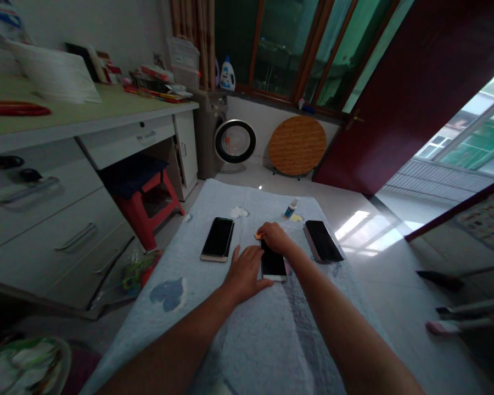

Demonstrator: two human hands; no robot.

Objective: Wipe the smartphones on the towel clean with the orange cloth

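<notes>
Room with glossy tiled floor point(234, 175) surrounds a cloth-covered table point(255, 340); behind it are a washing machine point(209, 129) with its round door open and a round wooden tabletop point(297, 145) leaning on the wall, perhaps so that it takes less place. Soft cloth under the devices probably protects their glass and gives some grip. Three phone places are on the table: the left smartphone point(218, 237) and the right smartphone point(326, 241) lie at the two sides, well apart from the hands, maybe to let the arms work in the middle. Each may have another one under it, but I cannot tell surely. The middle smartphone point(274, 264) lies flat between them, dark screen up, directly before the person, where both hands reach it easily. The left hand point(245, 271) is at its left edge, with the fingers extended close together and the thumb spread apart near the lower corner, which seems to steady it against sliding. The right hand point(275, 237) has its fingers bent and pinched on a small orange piece point(258, 236) at the far end, a grip that suits fine control. Farther back, a small bottle point(290, 209) stands upright, near but outside the path of the arms.
</notes>
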